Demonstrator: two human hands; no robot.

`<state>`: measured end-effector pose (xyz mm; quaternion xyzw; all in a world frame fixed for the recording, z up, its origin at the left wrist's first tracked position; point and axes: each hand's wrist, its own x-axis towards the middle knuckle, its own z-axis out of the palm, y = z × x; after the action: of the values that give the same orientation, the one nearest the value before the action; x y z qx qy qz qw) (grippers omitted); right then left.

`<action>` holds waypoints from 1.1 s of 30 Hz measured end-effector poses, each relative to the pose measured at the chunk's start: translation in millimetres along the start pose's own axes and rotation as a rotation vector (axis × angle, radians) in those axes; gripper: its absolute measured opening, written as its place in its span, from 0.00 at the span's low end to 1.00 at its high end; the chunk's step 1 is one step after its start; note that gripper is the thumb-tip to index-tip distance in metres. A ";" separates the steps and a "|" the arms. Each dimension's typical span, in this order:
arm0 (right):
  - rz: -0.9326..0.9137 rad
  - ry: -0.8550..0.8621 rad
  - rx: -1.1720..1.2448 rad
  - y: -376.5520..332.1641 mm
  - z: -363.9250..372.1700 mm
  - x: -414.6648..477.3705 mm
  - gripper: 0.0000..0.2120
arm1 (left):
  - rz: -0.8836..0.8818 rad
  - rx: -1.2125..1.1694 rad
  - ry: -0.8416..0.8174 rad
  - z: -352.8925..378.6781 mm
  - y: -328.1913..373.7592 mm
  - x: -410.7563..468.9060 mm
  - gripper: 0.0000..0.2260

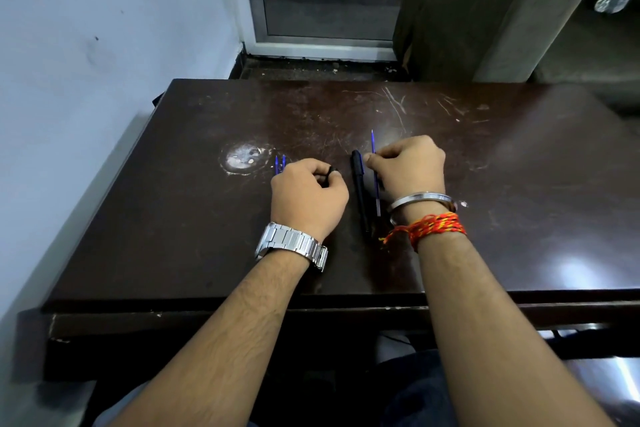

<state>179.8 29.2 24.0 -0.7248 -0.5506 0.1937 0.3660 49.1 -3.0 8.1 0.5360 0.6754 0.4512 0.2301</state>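
Two grips showed over the scratched tabletop: your left hand pinched a small black piece (hard to identify), while your right hand pinched a thin blue refill just beside the black pen lying between them.

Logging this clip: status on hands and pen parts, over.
Left hand pinches small black piece. Right hand pinches blue refill. Black pen body lies between hands. Nothing blocking.
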 end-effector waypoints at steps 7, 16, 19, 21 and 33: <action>0.065 -0.027 -0.086 3.8 5.8 -0.6 0.08 | 0.002 0.007 -0.003 1.6 -2.6 0.7 0.03; 0.101 -0.022 -0.110 5.7 7.6 1.9 0.11 | 0.004 0.006 -0.014 2.0 -2.6 1.1 0.03; 0.088 -0.013 -0.105 5.2 6.8 1.2 0.10 | 0.008 0.013 -0.015 2.2 -2.7 1.4 0.02; 0.075 -0.010 -0.093 4.2 7.0 0.7 0.09 | 0.011 0.011 -0.013 2.3 -2.7 1.6 0.02; -0.038 -0.036 0.083 -5.5 20.6 -7.4 0.07 | -0.013 0.001 0.002 -2.3 -7.5 8.3 0.02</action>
<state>159.7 29.5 13.7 -0.6947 -0.5624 0.2224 0.3893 40.8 3.8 4.3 0.5314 0.6794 0.4499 0.2317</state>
